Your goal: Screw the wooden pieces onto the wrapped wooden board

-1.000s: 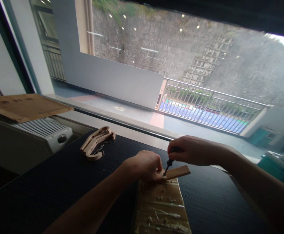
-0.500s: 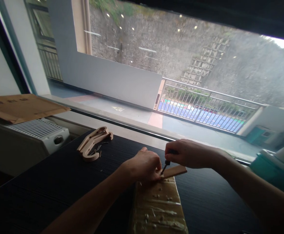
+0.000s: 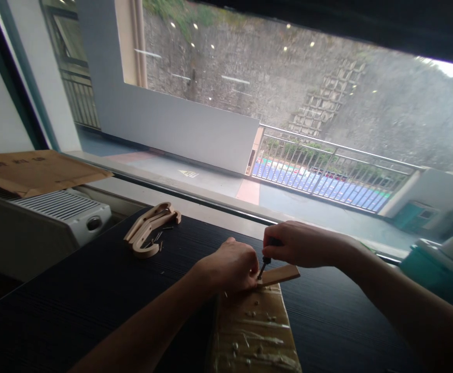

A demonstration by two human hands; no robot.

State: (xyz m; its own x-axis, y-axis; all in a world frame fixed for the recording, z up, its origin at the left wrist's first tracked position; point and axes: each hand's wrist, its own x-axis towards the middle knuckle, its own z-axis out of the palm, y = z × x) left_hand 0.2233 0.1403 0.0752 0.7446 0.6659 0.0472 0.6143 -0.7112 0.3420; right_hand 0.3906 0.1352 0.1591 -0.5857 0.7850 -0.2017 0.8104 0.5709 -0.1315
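1. One driving step looks to be under way: the tip of the screwdriver meets the wooden piece close to its left end. Whether a screw there is part-way in or fully seated is too small and too covered to tell.
2. Away from the hands, a small group of curved wooden pieces lies on the tabletop, with a few loose screws just beside them. Neither hand touches these, so I judge that these screws, at least, are unused; how much of the work is finished overall cannot be told.
3. The wooden piece rests across the far end of the taped box, its flat right end jutting past the box's edge and tilted upward in view.
4. The left hand holds that piece at its left end, the fingers curled in tight and hiding most of what they grip. The visible length extends rightward from the fingertips.
5. The right hand is above the piece, its fingers wrapped around the screwdriver's dark handle. The shaft slants down and left, so the piece lies below these fingers, apart from them, with the tip right beside the left fingers.
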